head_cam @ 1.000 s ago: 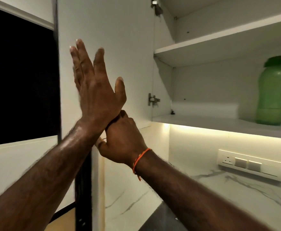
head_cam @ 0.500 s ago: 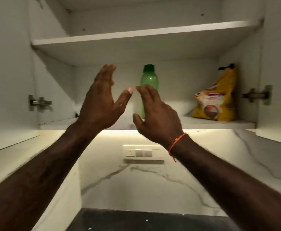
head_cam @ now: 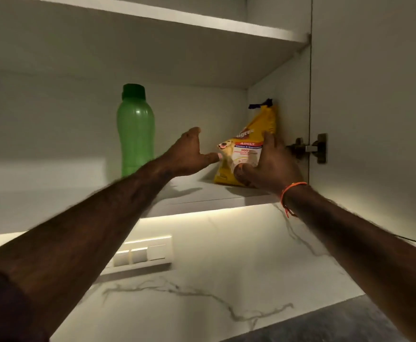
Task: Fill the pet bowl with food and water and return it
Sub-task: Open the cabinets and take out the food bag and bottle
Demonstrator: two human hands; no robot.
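Both hands have moved from the green bottle (head_cam: 135,134) to the food bag (head_cam: 247,149) on the shelf (head_cam: 202,193). The right hand (head_cam: 268,166) grips its right side; the left hand (head_cam: 189,154), spread, touches its left edge. Next comes lifting it.

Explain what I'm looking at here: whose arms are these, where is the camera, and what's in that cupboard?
No robot here: a person wears one camera on the head, looking out at their own two arms, which reach up into an open wall cupboard. On the lower shelf stand a green bottle and, to its right, a yellow pet food bag tied shut at the top. The right hand, with an orange thread at the wrist, has its thumb and fingers around the bag. The left hand is open, its fingertips right at the bag's left edge; contact is unclear. Below are a marble wall and a switch panel.
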